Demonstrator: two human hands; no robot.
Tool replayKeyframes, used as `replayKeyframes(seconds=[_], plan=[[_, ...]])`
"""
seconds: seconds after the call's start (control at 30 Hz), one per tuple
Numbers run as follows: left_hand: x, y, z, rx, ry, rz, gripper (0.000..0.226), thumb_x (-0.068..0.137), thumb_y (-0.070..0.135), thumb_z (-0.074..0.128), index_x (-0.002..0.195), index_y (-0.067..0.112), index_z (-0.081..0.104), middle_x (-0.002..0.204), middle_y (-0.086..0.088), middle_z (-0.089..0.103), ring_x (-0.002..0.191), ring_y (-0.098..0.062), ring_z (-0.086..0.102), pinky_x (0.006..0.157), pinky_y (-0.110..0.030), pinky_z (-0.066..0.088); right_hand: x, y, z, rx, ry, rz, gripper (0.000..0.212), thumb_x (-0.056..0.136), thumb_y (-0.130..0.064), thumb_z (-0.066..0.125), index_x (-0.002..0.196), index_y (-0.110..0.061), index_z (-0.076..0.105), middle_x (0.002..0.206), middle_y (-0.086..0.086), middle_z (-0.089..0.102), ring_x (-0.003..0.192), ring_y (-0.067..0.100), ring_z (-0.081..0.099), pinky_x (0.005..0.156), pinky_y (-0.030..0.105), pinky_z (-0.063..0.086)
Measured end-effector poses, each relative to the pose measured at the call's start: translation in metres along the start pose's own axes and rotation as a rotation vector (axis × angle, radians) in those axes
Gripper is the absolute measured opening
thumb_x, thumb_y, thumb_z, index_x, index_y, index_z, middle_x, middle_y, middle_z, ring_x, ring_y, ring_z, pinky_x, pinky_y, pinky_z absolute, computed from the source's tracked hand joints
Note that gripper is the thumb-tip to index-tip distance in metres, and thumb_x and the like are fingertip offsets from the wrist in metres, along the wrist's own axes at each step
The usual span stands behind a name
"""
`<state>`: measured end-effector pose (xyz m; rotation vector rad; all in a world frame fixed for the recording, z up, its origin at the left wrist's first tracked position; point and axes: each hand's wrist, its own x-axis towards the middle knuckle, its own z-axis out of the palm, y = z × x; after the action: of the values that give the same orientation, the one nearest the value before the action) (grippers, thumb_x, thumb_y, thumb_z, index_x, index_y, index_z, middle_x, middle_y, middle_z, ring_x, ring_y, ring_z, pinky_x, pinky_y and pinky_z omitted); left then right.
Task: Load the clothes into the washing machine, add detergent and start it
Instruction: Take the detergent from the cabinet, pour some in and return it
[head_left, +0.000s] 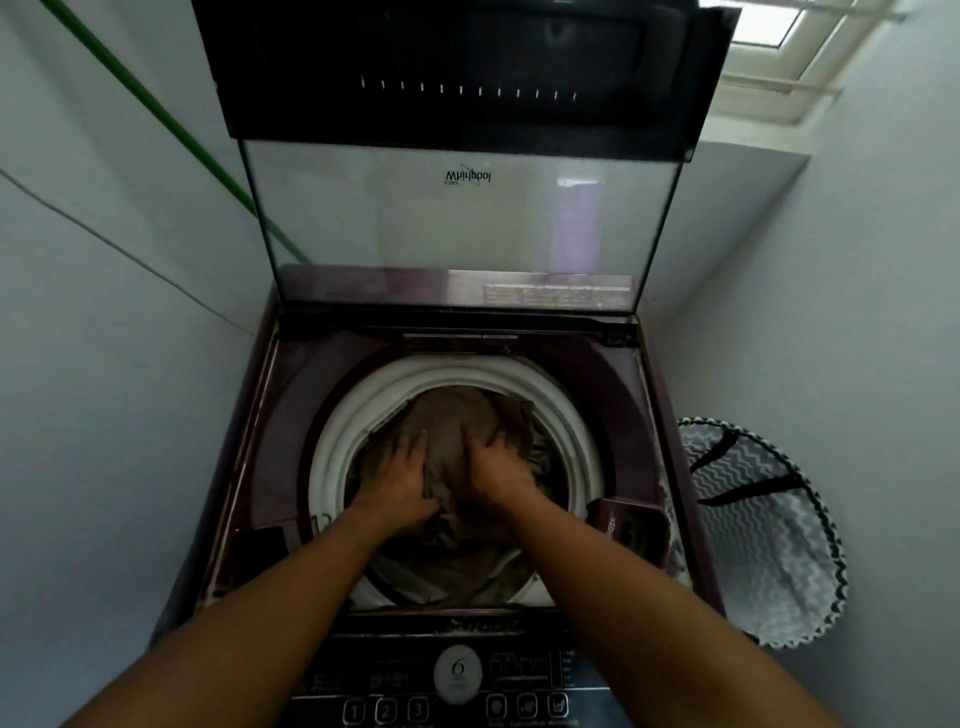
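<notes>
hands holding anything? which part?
Both hands, left and right, press on the brown cloth in the drum, fingers bunching its top folds.

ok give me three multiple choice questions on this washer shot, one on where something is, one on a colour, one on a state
1. Where is the laundry basket?
A. right of the washing machine
B. on the lid
C. left of it

2. What colour are the clothes in the drum?
A. white
B. brown
C. red

3. How is the lid?
A. shut
B. raised open
C. removed

Answers: 1 A, it stands by the machine's right side. 2 B, brown fabric lies under the left hand and right hand. 3 B, the glass lid stands up behind the drum.
</notes>
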<state>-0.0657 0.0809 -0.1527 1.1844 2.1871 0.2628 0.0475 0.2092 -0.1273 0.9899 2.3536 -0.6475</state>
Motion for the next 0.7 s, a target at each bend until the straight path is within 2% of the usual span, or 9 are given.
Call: replayKeyframes(seconds=[0.07, 0.17, 0.27, 0.4, 0.5, 0.57, 0.7], plan=[[-0.003, 0.004, -0.002, 0.006, 0.087, 0.031, 0.101, 0.083, 0.053, 0.06, 0.158, 0.015, 0.005, 0.163, -0.015, 0.017, 0.149, -0.031, 0.02, 0.122, -0.044, 0.02, -0.012, -0.008, -0.004, -0.05, 0.089, 0.008, 0.078, 0.091, -0.043, 0.056, 0.154, -0.02, 0.016, 0.15, 0.025, 0.024, 0.135, 0.045, 0.031, 0.103, 0.057, 0.038], [-0.008, 0.012, -0.006, 0.06, 0.037, 0.01, 0.085, 0.087, 0.05, 0.05, 0.157, 0.016, 0.015, 0.155, -0.014, 0.034, 0.139, -0.033, 0.034, 0.115, -0.044, 0.03, -0.023, -0.014, -0.003, -0.042, 0.161, -0.085, 0.067, 0.085, -0.042, 0.066, 0.138, -0.01, 0.04, 0.139, 0.02, 0.033, 0.128, 0.04, 0.037, 0.097, 0.05, 0.045], [-0.015, 0.026, -0.021, 0.074, 0.077, 0.005, 0.075, 0.093, 0.035, 0.054, 0.156, 0.012, 0.02, 0.154, -0.013, 0.035, 0.139, -0.034, 0.032, 0.115, -0.043, 0.029, -0.028, -0.015, -0.014, 0.045, 0.117, -0.12, 0.06, 0.089, -0.037, 0.062, 0.137, -0.007, 0.041, 0.14, 0.021, 0.034, 0.127, 0.042, 0.042, 0.1, 0.048, 0.046], [-0.022, 0.038, -0.064, 0.114, 0.252, 0.033, 0.069, 0.09, 0.033, 0.053, 0.152, 0.012, 0.031, 0.147, -0.009, 0.041, 0.134, -0.031, 0.037, 0.11, -0.046, 0.036, -0.034, -0.022, -0.051, 0.055, 0.314, -0.237, 0.039, 0.093, -0.028, 0.052, 0.127, -0.01, 0.049, 0.128, 0.016, 0.045, 0.116, 0.037, 0.052, 0.085, 0.043, 0.049], [-0.022, 0.039, -0.104, 0.199, 0.401, 0.137, 0.067, 0.078, 0.036, 0.052, 0.136, 0.002, 0.054, 0.123, -0.017, 0.061, 0.109, -0.039, 0.058, 0.087, -0.048, 0.054, -0.038, -0.04, -0.086, 0.077, 0.479, -0.299, 0.026, 0.091, -0.027, 0.055, 0.109, -0.009, 0.055, 0.116, 0.013, 0.049, 0.107, 0.036, 0.055, 0.075, 0.042, 0.048], [-0.028, 0.044, -0.136, 0.231, 0.488, 0.18, 0.063, 0.08, 0.038, 0.054, 0.131, 0.0, 0.058, 0.115, -0.018, 0.064, 0.097, -0.039, 0.062, 0.077, -0.046, 0.056, -0.042, -0.055, -0.112, 0.081, 0.561, -0.35, 0.025, 0.09, -0.028, 0.058, 0.106, -0.008, 0.057, 0.113, 0.013, 0.051, 0.104, 0.035, 0.055, 0.073, 0.042, 0.048], [-0.047, 0.062, -0.202, 0.23, 0.744, 0.232, 0.059, 0.093, 0.043, 0.047, 0.129, -0.002, 0.059, 0.119, -0.02, 0.063, 0.105, -0.037, 0.06, 0.091, -0.045, 0.051, -0.055, -0.083, -0.17, 0.047, 0.756, -0.483, 0.027, 0.092, -0.029, 0.057, 0.105, -0.006, 0.063, 0.109, 0.016, 0.057, 0.101, 0.035, 0.056, 0.077, 0.043, 0.049]])
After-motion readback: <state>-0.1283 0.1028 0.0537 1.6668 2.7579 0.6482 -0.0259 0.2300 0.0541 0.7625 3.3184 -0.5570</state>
